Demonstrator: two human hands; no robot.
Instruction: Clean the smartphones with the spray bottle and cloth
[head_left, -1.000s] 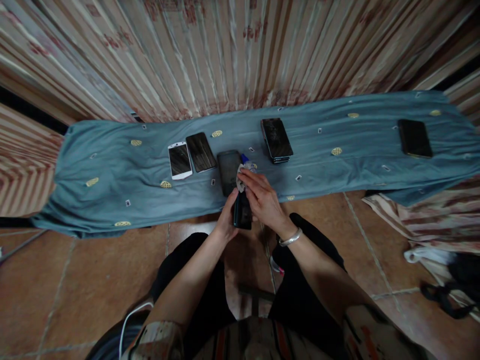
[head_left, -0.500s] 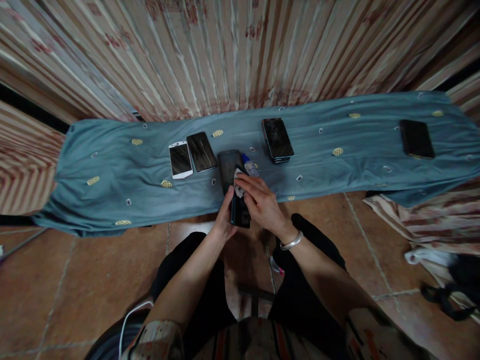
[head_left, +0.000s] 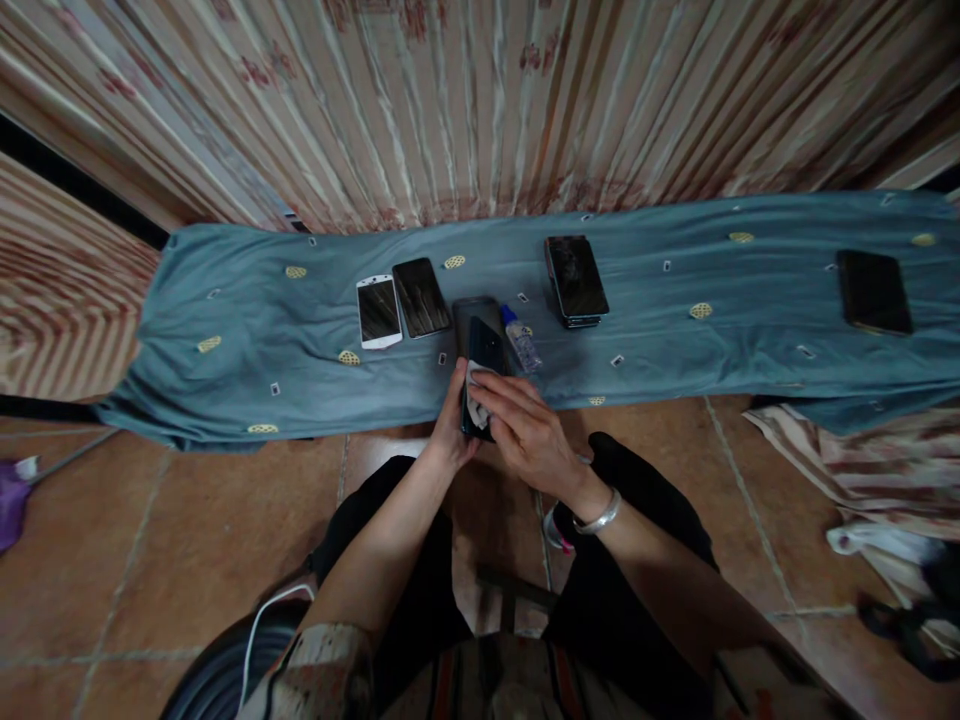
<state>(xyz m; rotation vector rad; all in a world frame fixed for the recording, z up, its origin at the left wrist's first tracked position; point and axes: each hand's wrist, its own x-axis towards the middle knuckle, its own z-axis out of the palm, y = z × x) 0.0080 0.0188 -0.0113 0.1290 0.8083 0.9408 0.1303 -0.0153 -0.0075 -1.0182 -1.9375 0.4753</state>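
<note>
Left hand (head_left: 450, 425) gripping dark phone (head_left: 484, 362) by its side, over near edge of blue cloth (head_left: 247, 350) | right hand (head_left: 529, 435) pressing small white rag (head_left: 475, 400) on phone, fingers curled | lying beyond: black phone (head_left: 474, 310), small bottle (head_left: 519, 338), white phone (head_left: 379, 311), further phones (head_left: 576, 279).

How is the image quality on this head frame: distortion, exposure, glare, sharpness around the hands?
Head view: strong wide-angle bending, so the blue cloth bows and the curtain stripes fan outward. Light is dim and even, and the lap and lower corners fall into dark shadow. Faint sheen on the white phone and the stacked phones, no hard glare. The left hand, right hand and held dark phone look slightly soft.
</note>
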